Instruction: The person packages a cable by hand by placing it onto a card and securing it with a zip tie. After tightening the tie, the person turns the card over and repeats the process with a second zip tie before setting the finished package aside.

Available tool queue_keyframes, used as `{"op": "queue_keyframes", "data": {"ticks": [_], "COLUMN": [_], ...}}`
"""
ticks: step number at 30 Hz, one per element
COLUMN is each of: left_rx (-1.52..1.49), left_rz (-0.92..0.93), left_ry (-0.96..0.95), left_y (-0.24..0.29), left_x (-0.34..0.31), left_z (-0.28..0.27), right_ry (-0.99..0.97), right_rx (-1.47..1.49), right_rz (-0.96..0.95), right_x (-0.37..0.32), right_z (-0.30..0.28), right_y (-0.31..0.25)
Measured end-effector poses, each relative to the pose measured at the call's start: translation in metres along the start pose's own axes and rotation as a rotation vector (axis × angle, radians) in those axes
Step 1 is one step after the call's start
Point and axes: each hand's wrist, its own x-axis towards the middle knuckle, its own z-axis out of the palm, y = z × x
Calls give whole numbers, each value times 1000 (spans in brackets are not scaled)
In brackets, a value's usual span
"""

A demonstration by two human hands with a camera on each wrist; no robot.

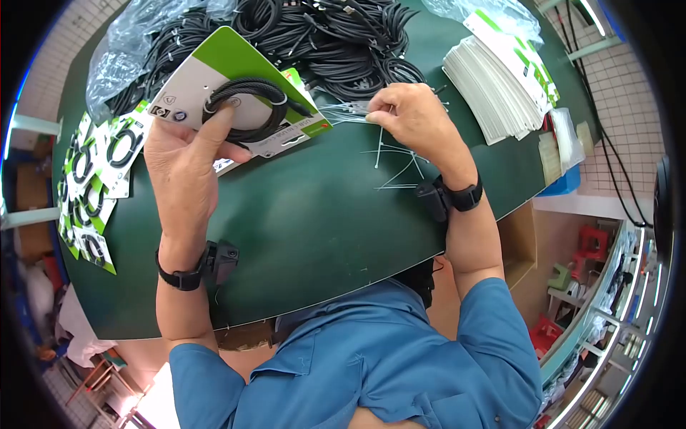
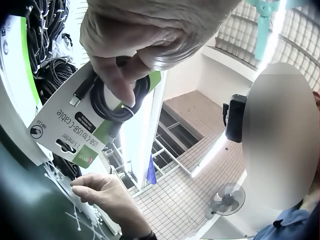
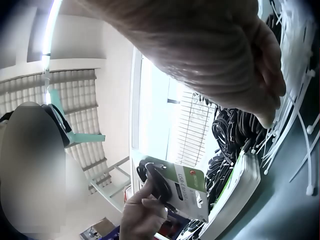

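My left hand holds up a green and white card with a coiled black cable on its face, the thumb pressing on the coil. In the left wrist view the card carries USB-C cable print, and a white tie binds the coil. My right hand is over the loose white cable ties, thumb and forefinger pinched together on a tie. Its fingertips touch the ties in the right wrist view.
Black cables lie heaped at the back, beside clear plastic bags. A stack of cards stands at the right. Several cards with coiled cables lie at the left. A blue container is by the right edge.
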Motion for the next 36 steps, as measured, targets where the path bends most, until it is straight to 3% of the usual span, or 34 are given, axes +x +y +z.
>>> {"op": "queue_keyframes", "data": {"ticks": [6,16,19,26,31,36], "left_rx": [4,-29,0,224,482,557], "left_rz": [-10,-43,81,261,416,471], "left_ry": [-59,-97,-103,-78,-96,-83], "left_y": [-1,13,11,12,5,4], "left_x": [0,-5,-7,-11,-7,-4], "left_z": [-4,5,3,14,3,4], "right_ry": [-12,25,51,-104,-59,2], "right_rx": [-303,-292,-286,-335,-304,-302], "right_rz": [-101,-142,-137,-97,-175,-192], "right_x": [0,-6,-5,-6,-5,-7], "right_z": [20,23,22,19,29,33], "right_y": [7,3,0,-6,2,0]}}
